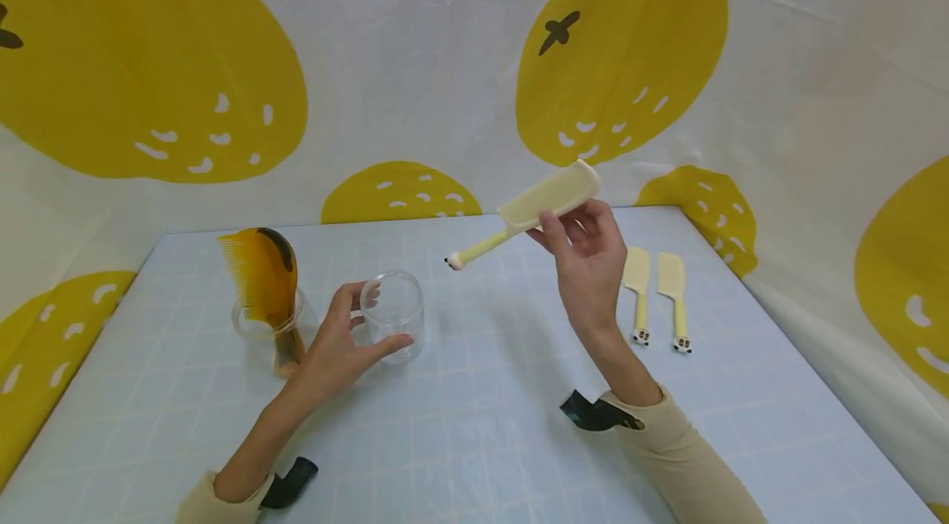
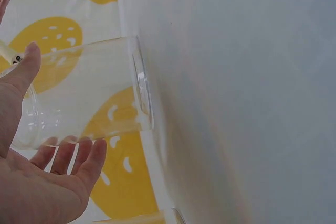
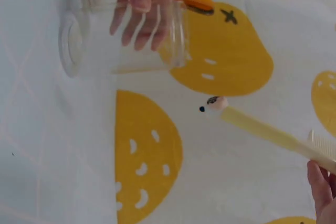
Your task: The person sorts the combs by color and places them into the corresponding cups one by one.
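Holding the cream comb [image 1: 547, 198] aloft by its toothed end, handle down, in my right hand [image 1: 587, 256], I cupped my left hand [image 1: 343, 343] loosely around the empty clear jar [image 1: 393, 315] mid-table [image 1: 482, 425], steadying it.

Beige long sleeves [image 1: 689, 458] on both arms — a black strap [image 1: 593, 413] at each wrist, hands bare.

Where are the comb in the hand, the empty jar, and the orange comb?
Cream comb [image 1: 550, 195], head view: on the flat back of its wide toothed end.
Empty jar [image 1: 395, 316], head view: on its clear side wall.
Orange comb [image 1: 264, 270], head view: on its broad amber body above the second jar's rim.
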A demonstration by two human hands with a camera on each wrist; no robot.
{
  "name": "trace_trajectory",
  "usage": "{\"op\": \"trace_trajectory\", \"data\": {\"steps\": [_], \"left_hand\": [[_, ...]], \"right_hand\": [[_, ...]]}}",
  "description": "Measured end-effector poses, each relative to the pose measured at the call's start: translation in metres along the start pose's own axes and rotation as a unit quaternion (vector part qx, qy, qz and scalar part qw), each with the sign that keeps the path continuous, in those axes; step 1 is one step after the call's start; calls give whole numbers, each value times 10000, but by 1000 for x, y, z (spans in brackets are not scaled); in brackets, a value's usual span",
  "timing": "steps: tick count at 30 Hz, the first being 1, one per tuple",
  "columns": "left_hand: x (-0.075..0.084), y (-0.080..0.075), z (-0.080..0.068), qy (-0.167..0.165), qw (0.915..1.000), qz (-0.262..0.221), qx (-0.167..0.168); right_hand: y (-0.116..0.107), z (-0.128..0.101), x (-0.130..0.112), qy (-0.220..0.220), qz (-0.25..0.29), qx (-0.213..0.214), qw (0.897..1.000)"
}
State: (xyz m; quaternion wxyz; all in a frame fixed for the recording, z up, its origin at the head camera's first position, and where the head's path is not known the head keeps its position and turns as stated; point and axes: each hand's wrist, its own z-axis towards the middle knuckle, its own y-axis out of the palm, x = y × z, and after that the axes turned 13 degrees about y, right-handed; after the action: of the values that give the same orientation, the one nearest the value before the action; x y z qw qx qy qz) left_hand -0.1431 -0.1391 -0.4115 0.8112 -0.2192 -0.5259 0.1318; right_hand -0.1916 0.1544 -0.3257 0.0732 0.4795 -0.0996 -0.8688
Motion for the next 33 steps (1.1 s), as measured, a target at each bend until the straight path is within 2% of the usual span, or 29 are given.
{"op": "trace_trajectory", "data": {"steps": [7, 19, 33], "left_hand": [[-1, -1, -2, -17, 10000, 25, -5], [-3, 0, -1, 149, 9999, -52, 15], [0, 0, 1, 162, 9998, -64, 31]], "right_hand": [[17, -10, 2, 42, 507, 143, 9986], [49, -16, 9, -27, 613, -306, 9976], [73, -9, 19, 295, 82, -483, 9984]]}}
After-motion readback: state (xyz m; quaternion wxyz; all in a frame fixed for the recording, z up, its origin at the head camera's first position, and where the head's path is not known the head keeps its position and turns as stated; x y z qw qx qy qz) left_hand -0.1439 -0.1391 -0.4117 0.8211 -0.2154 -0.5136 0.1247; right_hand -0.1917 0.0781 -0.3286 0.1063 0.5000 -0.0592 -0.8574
